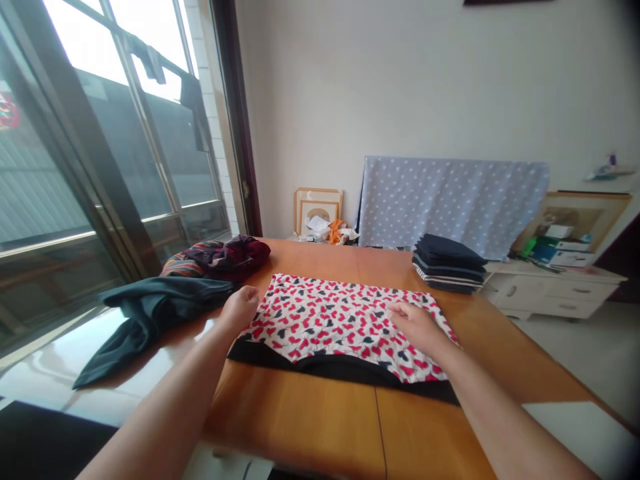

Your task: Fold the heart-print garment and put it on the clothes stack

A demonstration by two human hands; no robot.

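Note:
A folded white garment with a red and navy heart print and a black band along its near edge lies flat on the wooden table. My left hand is curled, its fingers closed, at the garment's left edge. I cannot tell whether it pinches the fabric. My right hand rests flat on the print near the right edge, holding nothing. A crumpled dark teal garment lies to the left of my left hand.
A maroon patterned cloth bundle lies at the far left of the table, and a stack of folded dark clothes stands far right. A large window runs along the left, and a polka-dot cloth hangs behind the table.

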